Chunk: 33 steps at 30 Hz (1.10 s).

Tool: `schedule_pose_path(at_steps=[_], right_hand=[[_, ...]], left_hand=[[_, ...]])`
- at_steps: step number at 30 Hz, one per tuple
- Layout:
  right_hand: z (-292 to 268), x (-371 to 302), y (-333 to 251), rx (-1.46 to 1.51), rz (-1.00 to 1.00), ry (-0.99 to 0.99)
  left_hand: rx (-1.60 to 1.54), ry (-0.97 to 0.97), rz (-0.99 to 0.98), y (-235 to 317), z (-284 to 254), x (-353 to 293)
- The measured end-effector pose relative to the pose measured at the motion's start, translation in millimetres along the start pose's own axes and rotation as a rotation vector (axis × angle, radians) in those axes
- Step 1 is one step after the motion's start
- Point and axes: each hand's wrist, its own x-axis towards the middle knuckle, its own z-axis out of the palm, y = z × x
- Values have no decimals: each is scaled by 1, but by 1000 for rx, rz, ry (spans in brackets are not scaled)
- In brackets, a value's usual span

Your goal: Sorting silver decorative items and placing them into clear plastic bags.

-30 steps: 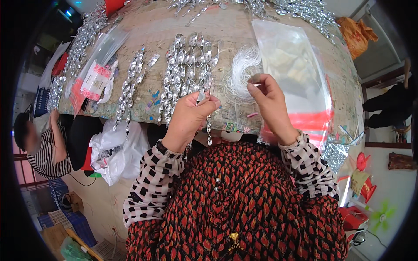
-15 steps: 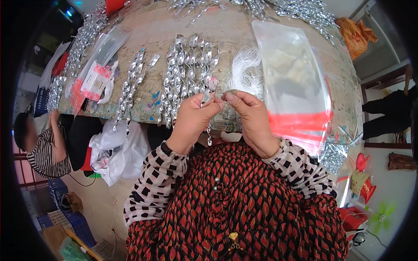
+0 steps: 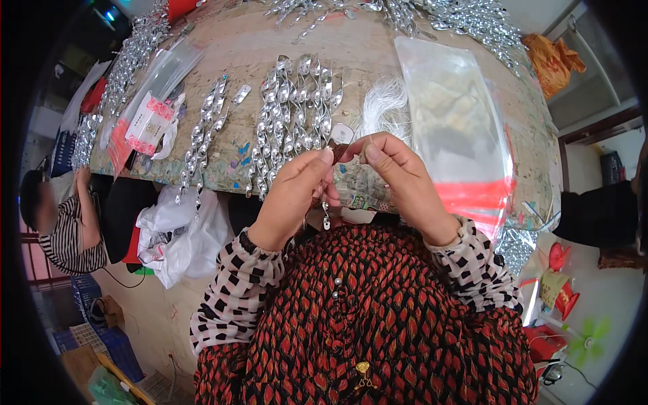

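My left hand (image 3: 293, 192) pinches a shiny silver twisted strip (image 3: 327, 221), whose lower end dangles below the fingers past the table edge. A pale, flat, rounded tab (image 3: 342, 133) shows just above the left fingertips. Close on its right, my right hand (image 3: 403, 181) has thumb and forefinger pressed together; whatever lies between them is too small to make out. Beyond my left hand lie several silver twisted strips (image 3: 297, 101) in a row. A bundle of white string (image 3: 386, 108) is just beyond my right hand.
Clear plastic bags (image 3: 449, 101) with red ends lie at the right. Two or so strips (image 3: 202, 138) hang over the table edge (image 3: 233, 177) at left, near a pink-and-white packet (image 3: 150, 127). Silver heaps (image 3: 466, 23) line the far side. Another person (image 3: 71, 229) sits at left.
My hands have turned and the right has shifted slightly right. The pale tab now shows above the left fingertips. A dark-clothed figure at the right edge has moved.
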Motion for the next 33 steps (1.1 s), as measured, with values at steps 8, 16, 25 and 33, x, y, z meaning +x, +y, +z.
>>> schedule_pose_path(at_steps=[8, 16, 25, 33], right_hand=[[4, -4, -18, -365, 99, -157], [6, -4, -17, -221, 137, -168], [5, -2, -16, -146, 214, -119], [5, -2, -16, -147, 237, -104]], left_hand=[[75, 59, 121, 3, 2, -10], [96, 71, 138, 0, 3, -11], [168, 63, 208, -3, 3, -10], [234, 65, 261, -6, 2, -9]])
